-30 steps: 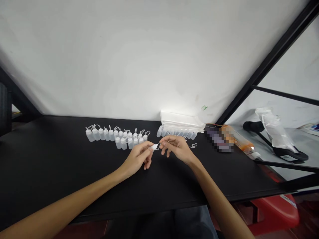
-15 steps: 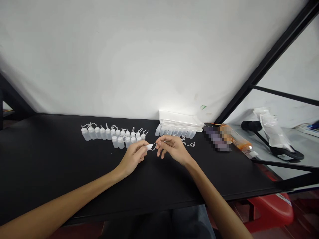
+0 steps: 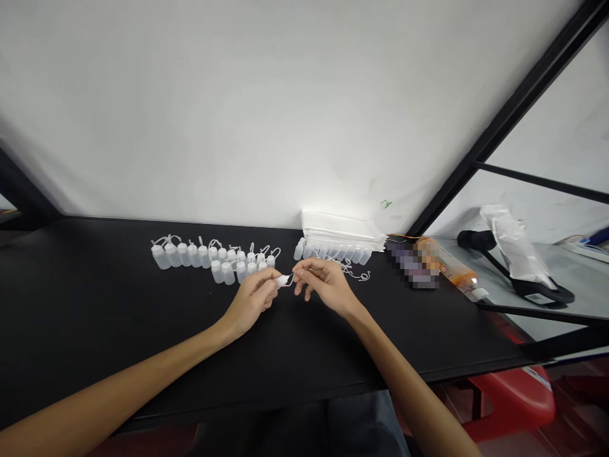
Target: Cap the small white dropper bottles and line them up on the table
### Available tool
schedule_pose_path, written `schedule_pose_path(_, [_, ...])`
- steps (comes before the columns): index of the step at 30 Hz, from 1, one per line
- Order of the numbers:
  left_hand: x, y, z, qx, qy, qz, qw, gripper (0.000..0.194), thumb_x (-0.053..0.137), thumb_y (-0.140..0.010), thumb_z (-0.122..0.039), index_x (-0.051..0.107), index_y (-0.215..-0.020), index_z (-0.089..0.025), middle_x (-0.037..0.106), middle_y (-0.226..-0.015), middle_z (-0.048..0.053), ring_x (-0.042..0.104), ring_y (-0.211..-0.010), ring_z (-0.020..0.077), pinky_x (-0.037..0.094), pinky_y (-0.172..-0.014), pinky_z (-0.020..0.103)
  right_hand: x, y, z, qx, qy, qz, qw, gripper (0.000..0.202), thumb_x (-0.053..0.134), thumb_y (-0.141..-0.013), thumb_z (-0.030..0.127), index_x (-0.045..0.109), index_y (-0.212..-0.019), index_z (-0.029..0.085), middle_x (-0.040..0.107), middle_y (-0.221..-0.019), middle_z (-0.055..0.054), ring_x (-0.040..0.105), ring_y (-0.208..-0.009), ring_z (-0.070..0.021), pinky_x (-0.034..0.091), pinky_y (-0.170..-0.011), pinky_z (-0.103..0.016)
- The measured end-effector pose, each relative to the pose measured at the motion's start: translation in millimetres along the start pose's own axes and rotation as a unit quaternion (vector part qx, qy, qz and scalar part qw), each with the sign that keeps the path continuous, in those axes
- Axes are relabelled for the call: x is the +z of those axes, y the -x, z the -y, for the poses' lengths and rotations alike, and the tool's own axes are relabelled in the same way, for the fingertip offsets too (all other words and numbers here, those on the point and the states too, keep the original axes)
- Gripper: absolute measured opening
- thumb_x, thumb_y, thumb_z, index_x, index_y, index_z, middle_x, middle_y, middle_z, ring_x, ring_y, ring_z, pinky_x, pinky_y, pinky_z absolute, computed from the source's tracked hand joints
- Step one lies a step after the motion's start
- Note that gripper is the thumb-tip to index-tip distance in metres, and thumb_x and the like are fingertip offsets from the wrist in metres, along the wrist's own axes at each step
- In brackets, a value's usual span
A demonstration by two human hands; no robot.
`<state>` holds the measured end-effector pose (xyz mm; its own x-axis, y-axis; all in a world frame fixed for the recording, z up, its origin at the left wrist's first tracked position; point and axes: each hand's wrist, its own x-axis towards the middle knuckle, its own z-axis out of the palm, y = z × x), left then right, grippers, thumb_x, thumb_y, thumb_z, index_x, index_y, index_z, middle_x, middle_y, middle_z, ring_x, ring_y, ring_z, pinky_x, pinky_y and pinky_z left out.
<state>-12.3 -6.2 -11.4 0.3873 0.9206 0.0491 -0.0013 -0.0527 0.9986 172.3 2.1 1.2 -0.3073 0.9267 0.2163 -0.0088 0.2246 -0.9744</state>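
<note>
In the head view, my left hand [image 3: 253,297] is closed around a small squeeze bottle [image 3: 282,281]. Only its white top shows past the fingers; the body is hidden in the grip. From that top a thin white strap [image 3: 292,279] curves to the right, and the thumb and fingertips of my right hand [image 3: 326,285] pinch its end. Beyond my left hand stand rows of small translucent bottles [image 3: 203,256] with white tops, several with looped straps. Past my right hand, loose white caps with straps [image 3: 364,276] lie on the table, partly covered by that hand.
More translucent bottles [image 3: 349,254] lie before a stack of white sheets [image 3: 337,228] against the wall. To the right are a blurred purple item [image 3: 413,266] and an orange-labelled drink bottle [image 3: 459,273]. Black metal bars [image 3: 537,178] frame that side; a red stool [image 3: 514,403] stands below.
The view has shifted slightly, moving everything a little left in the picture. My right hand is marginally closer to my left; both grips look the same.
</note>
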Motion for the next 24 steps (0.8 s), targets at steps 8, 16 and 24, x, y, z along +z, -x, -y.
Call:
schedule_pose_path(8, [0.1,0.5,-1.3,-0.003,0.004,0.002,1.0,0.019,0.046,-0.081,-0.033,0.053,-0.077,-0.015,0.027,-0.054,-0.008,0.021,-0.043,0.0051,0.015,-0.041,0.019,0.5,-0.5,-2.3,-0.003,0.008,-0.001,1.0,0.024,0.066,-0.083,0.039,0.065,-0.086,0.015,0.063,-0.073,-0.002,0.064,-0.057,-0.0113,0.048,-0.044,-0.018])
schedule_pose_path(16, [0.7,0.1,-1.2,-0.005,0.006,-0.001,1.0,0.018,0.046,-0.082,-0.032,0.052,-0.078,-0.016,0.028,-0.054,-0.008,0.022,-0.044,0.0053,0.016,-0.041,0.018,0.2,0.1,-2.5,-0.005,0.008,0.002,1.0,0.024,0.066,-0.083,0.04,0.066,-0.086,0.016,0.063,-0.074,-0.002,0.064,-0.057,-0.0116,0.05,-0.046,-0.021])
schedule_pose_path(24, [0.8,0.9,-1.6,0.001,0.006,0.004,1.0,0.019,0.047,-0.082,-0.033,0.052,-0.077,-0.016,0.028,-0.054,-0.008,0.022,-0.043,0.005,0.016,-0.041,0.018,0.8,1.3,-0.6,-0.003,0.017,0.003,1.0,0.023,0.066,-0.084,0.039,0.066,-0.085,0.016,0.063,-0.074,-0.002,0.064,-0.057,-0.0119,0.049,-0.046,-0.021])
